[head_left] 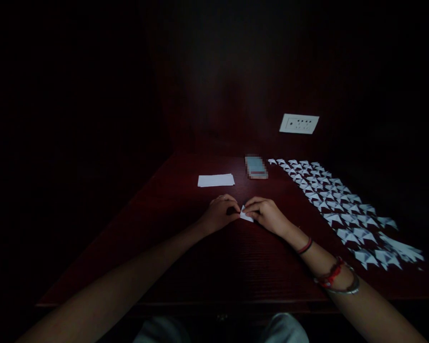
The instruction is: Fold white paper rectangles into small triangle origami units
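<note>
A small folded piece of white paper (246,216) is between my hands, just above or on the dark red table. My left hand (221,213) pinches its left edge between thumb and forefinger; a ring shows on one finger. The fingers of my right hand (268,214) close over the paper's right side and hide part of it. Beyond my hands lies a stack of white paper strips (216,180). Several folded white paper pieces (351,219) stand in rows on the right.
A phone (256,166), blurred out, lies toward the back of the table (186,267). A white socket plate (299,124) is on the wall behind. At the far right lies a bundle of narrow folded papers (402,248). The table's front edge runs above my knees.
</note>
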`<state>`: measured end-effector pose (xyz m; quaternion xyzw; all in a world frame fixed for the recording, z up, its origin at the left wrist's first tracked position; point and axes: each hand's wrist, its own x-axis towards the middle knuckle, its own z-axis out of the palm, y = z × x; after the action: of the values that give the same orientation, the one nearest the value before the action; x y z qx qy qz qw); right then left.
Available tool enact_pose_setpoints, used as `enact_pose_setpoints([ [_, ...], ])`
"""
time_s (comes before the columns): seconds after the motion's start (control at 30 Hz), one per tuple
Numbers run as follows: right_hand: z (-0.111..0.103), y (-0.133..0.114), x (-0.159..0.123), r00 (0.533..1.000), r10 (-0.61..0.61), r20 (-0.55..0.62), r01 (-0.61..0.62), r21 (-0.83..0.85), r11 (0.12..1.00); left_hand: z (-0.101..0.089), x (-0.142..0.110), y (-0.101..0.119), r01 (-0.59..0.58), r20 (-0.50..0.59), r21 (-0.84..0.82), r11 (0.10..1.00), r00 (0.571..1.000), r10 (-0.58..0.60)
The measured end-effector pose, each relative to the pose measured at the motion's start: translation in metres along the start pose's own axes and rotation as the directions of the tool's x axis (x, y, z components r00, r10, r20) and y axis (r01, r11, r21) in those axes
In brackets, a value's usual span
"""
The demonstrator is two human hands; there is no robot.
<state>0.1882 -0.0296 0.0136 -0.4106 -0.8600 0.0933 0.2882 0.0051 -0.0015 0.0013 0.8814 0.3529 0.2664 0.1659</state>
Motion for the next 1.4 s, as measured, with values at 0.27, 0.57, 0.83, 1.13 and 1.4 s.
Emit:
enact_pose_setpoints([
  [0.27,-0.004,0.0,-0.005,0.999,-0.025,0.026,0.025,0.007,1.0,0.001,0.0,0.0,-0.025,-0.008,0.015,1.0,1.0,0.025],
  [0.57,0.003,0.002,-0.005,0.994,-0.102,0.044,0.107,-0.116,0.987,-0.001,0.0,0.002,-0.114,0.005,0.015,0.993,0.993,0.114],
  [0.83,0.005,-0.002,-0.008,0.99,-0.126,0.064,0.136,-0.189,0.973,-0.004,-0.001,0.007,-0.128,0.049,0.121,0.984,0.991,0.123],
  [1.13,0.004,-0.005,-0.008,0.992,-0.108,0.068,0.119,-0.196,0.973,-0.009,-0.005,0.014,-0.23,0.147,0.349,0.909,0.971,0.189],
  [1.4,0.003,0.0,-0.008,0.999,0.041,-0.034,-0.044,-0.075,0.996,-0.004,0.0,0.01,-0.206,0.11,0.277,0.938,0.977,0.182],
])
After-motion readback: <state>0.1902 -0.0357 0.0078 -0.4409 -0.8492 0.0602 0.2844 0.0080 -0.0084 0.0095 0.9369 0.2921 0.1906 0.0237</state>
